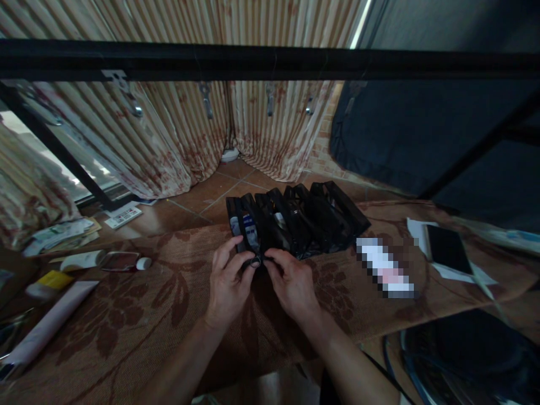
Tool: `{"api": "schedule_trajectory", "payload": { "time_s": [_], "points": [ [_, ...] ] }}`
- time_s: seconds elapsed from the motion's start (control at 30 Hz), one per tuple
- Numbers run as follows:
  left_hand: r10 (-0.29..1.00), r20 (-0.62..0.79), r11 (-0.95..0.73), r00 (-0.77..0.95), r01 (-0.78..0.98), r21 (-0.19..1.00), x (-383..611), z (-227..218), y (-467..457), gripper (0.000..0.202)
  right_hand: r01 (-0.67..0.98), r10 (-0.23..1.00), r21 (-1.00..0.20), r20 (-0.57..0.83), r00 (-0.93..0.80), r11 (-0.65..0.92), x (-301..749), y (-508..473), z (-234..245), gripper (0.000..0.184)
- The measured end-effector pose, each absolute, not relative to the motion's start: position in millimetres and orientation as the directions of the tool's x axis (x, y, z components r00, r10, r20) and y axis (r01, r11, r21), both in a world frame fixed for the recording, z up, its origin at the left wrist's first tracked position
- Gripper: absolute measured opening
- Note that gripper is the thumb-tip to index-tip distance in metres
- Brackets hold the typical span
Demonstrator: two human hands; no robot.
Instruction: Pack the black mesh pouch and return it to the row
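A black mesh organizer (pixel 301 222) with several upright compartments lies across the patterned brown cloth. Through the mesh of its left end a blue-and-white packet (pixel 250 225) shows. My left hand (pixel 228 275) pinches the near left edge of the organizer between thumb and forefinger. A small metal ring (pixel 255 262) sits at that thumb tip. Close beside it, my right hand (pixel 293 281) grips the same black edge with thumb and fingers. The two hands almost meet, and the exact bit of fabric under the fingertips is partly hidden.
To the left lie a white tube (pixel 82 260), a reddish bottle (pixel 120 261) with a white cap and a long pale box (pixel 53 323). A dark phone (pixel 449 248) rests on papers at right. A black bar (pixel 253 61) with hanging clips crosses ahead, before striped curtains (pixel 169 135).
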State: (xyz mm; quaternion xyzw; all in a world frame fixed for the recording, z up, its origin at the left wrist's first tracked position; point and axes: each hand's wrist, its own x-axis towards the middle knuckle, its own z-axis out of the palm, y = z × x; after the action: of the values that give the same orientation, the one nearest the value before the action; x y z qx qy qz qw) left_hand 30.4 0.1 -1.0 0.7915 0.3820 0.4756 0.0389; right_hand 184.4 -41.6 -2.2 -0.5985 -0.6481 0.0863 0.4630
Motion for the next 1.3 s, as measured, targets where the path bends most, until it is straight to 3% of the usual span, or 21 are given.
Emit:
{"api": "schedule_trajectory", "payload": {
  "time_s": [0.47, 0.8, 1.1, 1.3],
  "points": [
    [0.713, 0.685, -0.648, 0.15, 0.514, 0.562, 34.7, 0.4, 1.9, 0.01, 0.638, 0.847, -0.726, 0.488, 0.212, 0.258, 177.3, -39.0, 2.8, 0.016],
    [0.671, 0.707, -0.664, 0.225, 0.606, 0.438, 32.8, 6.4, -1.8, 0.01, 0.603, 0.831, -0.744, 0.506, 0.229, 0.287, 177.9, -38.1, 1.7, 0.017],
    [0.733, 0.609, -0.669, 0.305, 0.489, 0.56, 33.6, 1.0, -2.4, 0.014, 0.597, 0.85, -0.758, 0.474, 0.229, 0.262, 178.9, -39.0, 3.5, 0.017],
    [0.794, 0.508, -0.607, 0.334, 0.495, 0.622, 33.8, 0.7, -5.1, 0.031, 0.597, 0.847, -0.754, 0.483, 0.221, 0.274, 180.6, -39.4, 4.1, 0.017]
  ]
}}
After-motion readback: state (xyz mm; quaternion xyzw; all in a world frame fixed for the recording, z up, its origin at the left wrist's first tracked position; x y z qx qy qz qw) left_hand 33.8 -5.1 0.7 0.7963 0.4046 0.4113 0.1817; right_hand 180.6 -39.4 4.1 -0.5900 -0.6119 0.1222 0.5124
